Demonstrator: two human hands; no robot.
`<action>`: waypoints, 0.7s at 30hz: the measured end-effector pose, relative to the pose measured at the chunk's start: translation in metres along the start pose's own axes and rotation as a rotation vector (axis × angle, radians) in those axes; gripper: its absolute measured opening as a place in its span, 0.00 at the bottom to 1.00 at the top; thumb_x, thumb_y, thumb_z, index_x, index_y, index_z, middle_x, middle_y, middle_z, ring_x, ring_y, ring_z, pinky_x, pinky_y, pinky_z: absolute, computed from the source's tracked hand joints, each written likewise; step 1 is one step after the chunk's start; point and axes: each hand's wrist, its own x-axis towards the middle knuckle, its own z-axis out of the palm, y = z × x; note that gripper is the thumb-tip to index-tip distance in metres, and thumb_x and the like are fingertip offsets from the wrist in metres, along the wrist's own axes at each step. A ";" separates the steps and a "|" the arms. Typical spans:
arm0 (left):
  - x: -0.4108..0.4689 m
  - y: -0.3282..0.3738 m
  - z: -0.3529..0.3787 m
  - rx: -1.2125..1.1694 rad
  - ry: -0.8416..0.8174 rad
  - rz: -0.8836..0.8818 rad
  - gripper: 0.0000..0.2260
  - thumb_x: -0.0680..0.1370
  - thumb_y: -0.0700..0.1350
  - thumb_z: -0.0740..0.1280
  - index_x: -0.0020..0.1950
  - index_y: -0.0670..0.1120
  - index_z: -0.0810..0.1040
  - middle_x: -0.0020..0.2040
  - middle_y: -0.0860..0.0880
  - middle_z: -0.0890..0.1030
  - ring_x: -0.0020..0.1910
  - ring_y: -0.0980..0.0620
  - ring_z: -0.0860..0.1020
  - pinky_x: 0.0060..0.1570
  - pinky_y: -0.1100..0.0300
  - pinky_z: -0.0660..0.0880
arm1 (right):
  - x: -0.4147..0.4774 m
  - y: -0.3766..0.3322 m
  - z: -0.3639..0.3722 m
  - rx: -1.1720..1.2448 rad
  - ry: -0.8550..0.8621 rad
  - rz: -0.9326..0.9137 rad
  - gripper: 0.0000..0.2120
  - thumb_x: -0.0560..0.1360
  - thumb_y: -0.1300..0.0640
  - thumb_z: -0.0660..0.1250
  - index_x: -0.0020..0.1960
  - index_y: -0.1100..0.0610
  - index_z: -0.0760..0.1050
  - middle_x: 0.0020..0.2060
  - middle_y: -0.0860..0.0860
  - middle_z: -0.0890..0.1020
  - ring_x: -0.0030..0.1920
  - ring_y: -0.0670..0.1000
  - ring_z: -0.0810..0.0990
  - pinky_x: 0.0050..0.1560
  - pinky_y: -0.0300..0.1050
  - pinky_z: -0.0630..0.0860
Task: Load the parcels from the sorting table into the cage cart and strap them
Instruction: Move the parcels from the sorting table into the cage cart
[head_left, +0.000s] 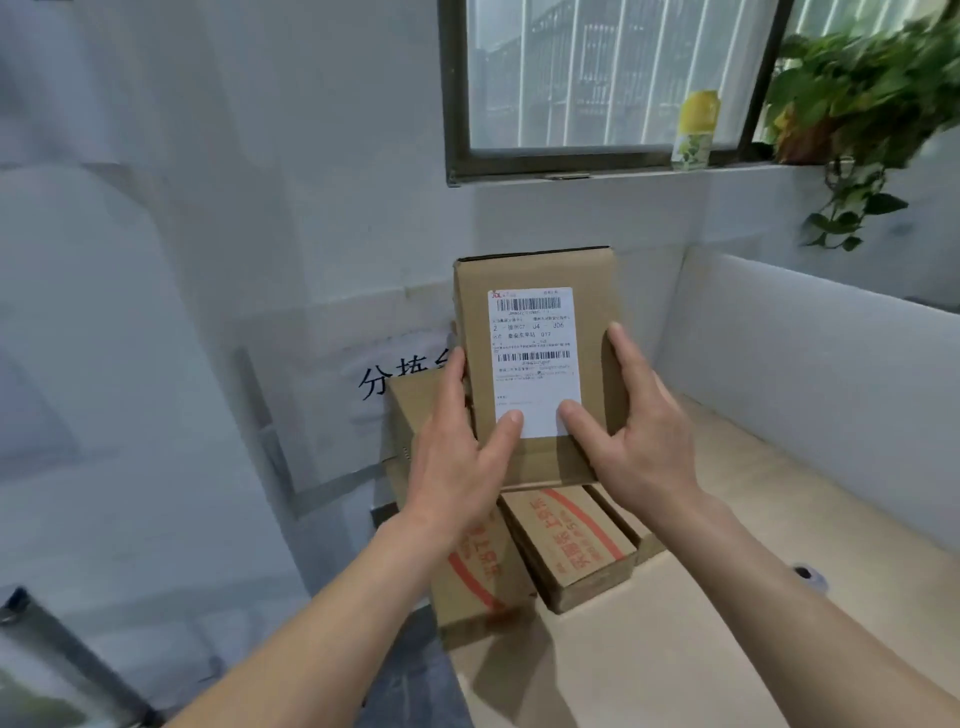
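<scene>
One dark metal bar (52, 649) crosses the lower left corner, too blurred to identify. Farther right, a paper sign (382, 384) with black Chinese characters hangs on the pale wall, partly hidden. The left hand (457, 462) grips the left edge of a brown cardboard parcel (592, 280), thumb pressed on the lower left corner of its white shipping label (532, 353). The parcel stands upright, label facing the camera, held over the back left corner of the sorting table (727, 509). The right hand (639, 431) clasps the right edge, thumb on the label's lower right corner. Just below lie two red-taped parcels (566, 540); whether the held one touches them is unclear. On the window sill at upper right stand a yellow-topped bottle (696, 130) and a trailing green plant (857, 104).
</scene>
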 end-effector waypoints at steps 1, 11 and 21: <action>-0.007 0.001 -0.016 0.007 0.035 -0.005 0.31 0.78 0.53 0.66 0.77 0.55 0.56 0.68 0.65 0.72 0.67 0.63 0.70 0.66 0.51 0.72 | -0.004 -0.014 0.004 0.018 -0.022 -0.030 0.39 0.72 0.38 0.66 0.79 0.41 0.55 0.69 0.47 0.74 0.64 0.47 0.74 0.59 0.45 0.71; -0.100 -0.002 -0.190 0.226 0.412 -0.051 0.24 0.80 0.50 0.65 0.74 0.50 0.61 0.67 0.57 0.74 0.61 0.55 0.76 0.60 0.51 0.75 | -0.063 -0.171 0.072 0.230 -0.187 -0.272 0.35 0.73 0.41 0.66 0.78 0.47 0.62 0.68 0.50 0.75 0.63 0.45 0.72 0.60 0.40 0.65; -0.256 -0.003 -0.362 0.382 0.621 -0.172 0.36 0.72 0.48 0.76 0.75 0.50 0.61 0.65 0.56 0.74 0.62 0.57 0.74 0.61 0.61 0.72 | -0.192 -0.328 0.137 0.395 -0.396 -0.445 0.36 0.73 0.41 0.66 0.77 0.49 0.63 0.70 0.51 0.74 0.67 0.53 0.74 0.64 0.47 0.70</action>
